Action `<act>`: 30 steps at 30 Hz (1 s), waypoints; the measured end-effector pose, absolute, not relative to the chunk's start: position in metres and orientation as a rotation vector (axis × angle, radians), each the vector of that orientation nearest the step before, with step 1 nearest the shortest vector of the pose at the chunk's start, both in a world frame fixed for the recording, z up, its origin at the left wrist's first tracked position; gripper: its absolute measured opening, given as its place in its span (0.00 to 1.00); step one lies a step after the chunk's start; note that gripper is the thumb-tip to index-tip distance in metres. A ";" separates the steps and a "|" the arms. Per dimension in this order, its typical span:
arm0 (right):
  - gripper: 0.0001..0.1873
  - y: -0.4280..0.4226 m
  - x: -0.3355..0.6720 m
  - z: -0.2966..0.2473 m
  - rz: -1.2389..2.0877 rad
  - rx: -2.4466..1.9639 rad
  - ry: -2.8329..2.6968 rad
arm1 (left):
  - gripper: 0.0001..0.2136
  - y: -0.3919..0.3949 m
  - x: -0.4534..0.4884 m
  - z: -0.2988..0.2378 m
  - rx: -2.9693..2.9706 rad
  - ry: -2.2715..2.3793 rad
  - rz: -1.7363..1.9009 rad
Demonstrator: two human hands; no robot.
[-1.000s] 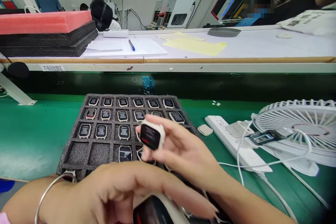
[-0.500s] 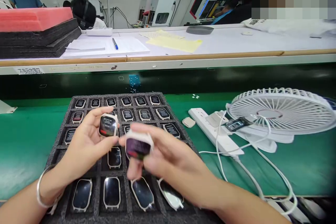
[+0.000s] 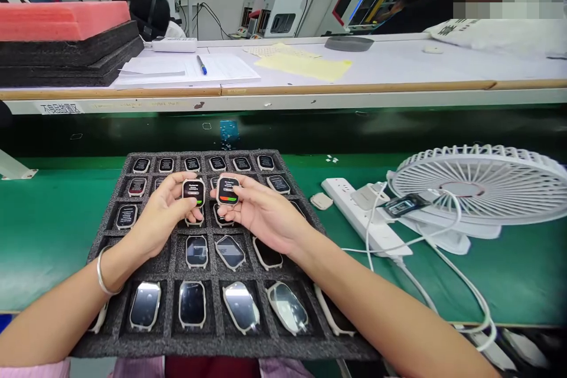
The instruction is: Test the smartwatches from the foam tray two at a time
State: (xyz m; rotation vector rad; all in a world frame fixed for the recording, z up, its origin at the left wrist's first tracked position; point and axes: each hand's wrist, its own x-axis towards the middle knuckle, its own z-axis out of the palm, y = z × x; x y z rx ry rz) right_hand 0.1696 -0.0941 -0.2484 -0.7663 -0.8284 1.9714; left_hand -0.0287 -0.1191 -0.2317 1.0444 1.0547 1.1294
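Observation:
My left hand (image 3: pixel 170 207) grips a strapless smartwatch (image 3: pixel 191 190) by its edges, thumb at the lower part of its lit screen. In my right hand (image 3: pixel 257 207) is a second smartwatch (image 3: pixel 229 184), its screen lit with white text and a red, orange and green band. Both watches are held side by side, faces toward me, above a dark foam tray (image 3: pixel 208 345). Several more watches lie in the tray's compartments: those in the far rows show lit text, while the near ones, such as this watch (image 3: pixel 192 304), have dark screens. My hands and forearms hide some compartments.
Right of the tray are a white power strip (image 3: pixel 354 212), cables and a white fan (image 3: pixel 469 186) lying flat. A raised shelf (image 3: pixel 301 91) runs across the back with papers, a pen (image 3: pixel 201 65) and stacked foam (image 3: pixel 66 20). Other people are beyond it.
My right hand has moved up and turned its watch upright to face me, beside the left one. The left hand's thumb has come onto its watch's screen. The view has shifted slightly.

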 end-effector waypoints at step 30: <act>0.21 -0.099 0.170 -0.252 1.793 -0.719 -1.145 | 0.22 -0.118 -0.029 -0.240 1.093 0.991 1.120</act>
